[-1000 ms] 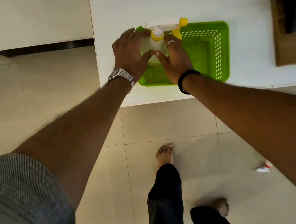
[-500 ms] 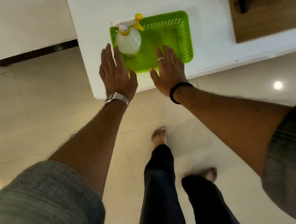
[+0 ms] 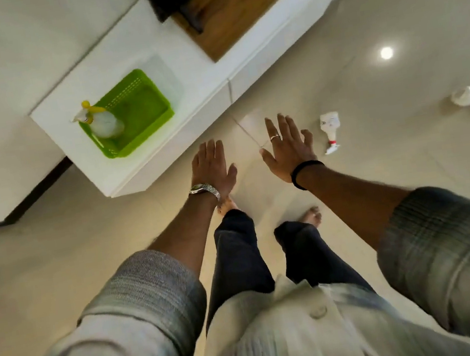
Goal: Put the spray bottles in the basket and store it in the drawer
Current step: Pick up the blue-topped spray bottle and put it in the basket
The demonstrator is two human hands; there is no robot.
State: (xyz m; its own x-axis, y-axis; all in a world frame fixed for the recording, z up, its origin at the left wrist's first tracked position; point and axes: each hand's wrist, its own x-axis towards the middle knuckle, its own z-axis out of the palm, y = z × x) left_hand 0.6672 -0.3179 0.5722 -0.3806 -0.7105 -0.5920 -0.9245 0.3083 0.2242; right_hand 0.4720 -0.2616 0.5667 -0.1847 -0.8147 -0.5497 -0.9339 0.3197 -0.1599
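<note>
A green perforated basket [image 3: 144, 112] sits on the end of a low white cabinet [image 3: 205, 69]. Inside its left corner stands a clear spray bottle with a yellow trigger [image 3: 102, 123]. A white spray bottle with a red collar [image 3: 330, 130] lies on the floor to the right. Further right lies another white bottle with a purple head [image 3: 469, 98]. My left hand [image 3: 211, 167] and my right hand [image 3: 287, 147] hover over the floor in front of the cabinet, both empty with fingers spread. The red-collared bottle lies just right of my right hand.
The cabinet front shows white drawer faces [image 3: 259, 61] with a seam between them. A wooden panel [image 3: 236, 10] lies on the cabinet top at the back. The floor is glossy beige tile [image 3: 394, 169]. My bare feet and dark trousers are below my hands.
My hands let go of the yellow-trigger bottle in the basket and pulled back off the cabinet. The view has swung right, so the floor bottles have come into sight.
</note>
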